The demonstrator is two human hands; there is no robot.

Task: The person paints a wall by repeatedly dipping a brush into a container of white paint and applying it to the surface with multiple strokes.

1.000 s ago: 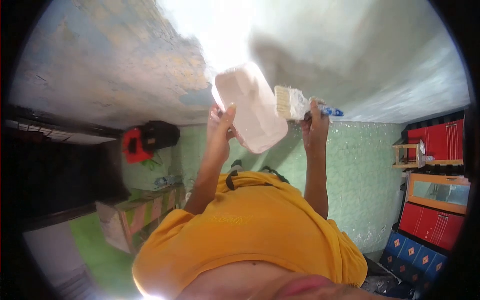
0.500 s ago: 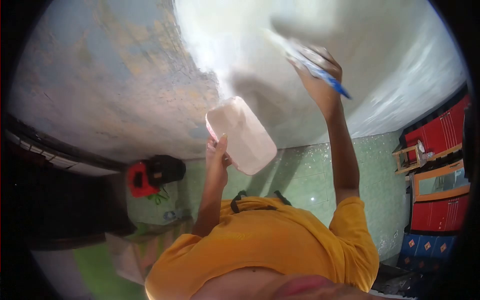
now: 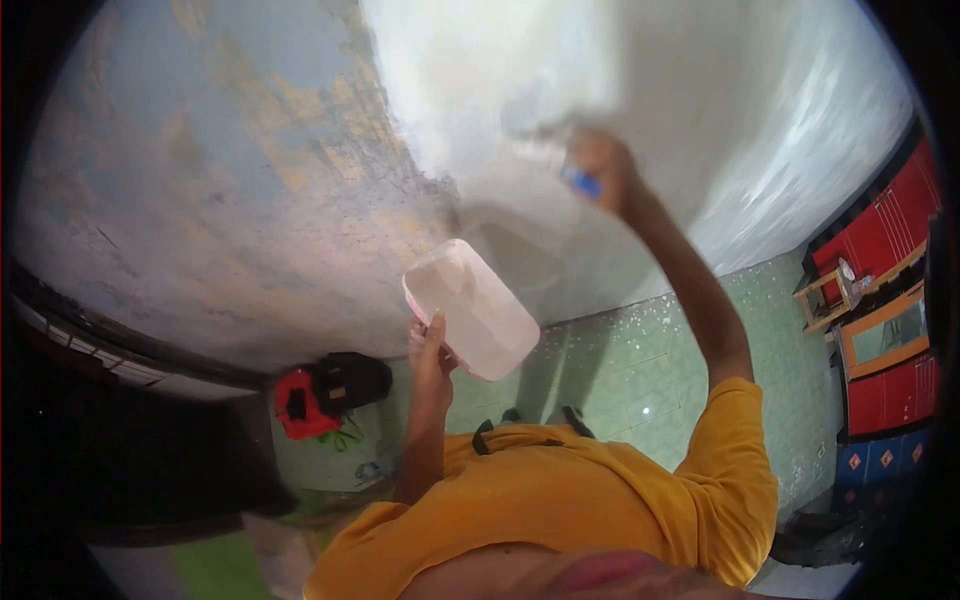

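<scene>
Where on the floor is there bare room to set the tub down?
The green tiled floor is bare between the yellow shirt and the white wall. It is crowded at the red furniture and around the red and black bags beside the left hand.

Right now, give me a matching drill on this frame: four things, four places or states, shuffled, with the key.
Things:
1. pale plastic tub
2. brush with the blue handle
3. red and black bag
4. patchy unpainted wall area

Places or states:
A. on the green floor below, beside the dark doorway
B. gripped in the left hand at chest height
C. raised against the white wet surface in the right hand, blurred
D. to the left of the fresh white paint, blue and yellow blotches

Pairs: 1-B, 2-C, 3-A, 4-D
</scene>
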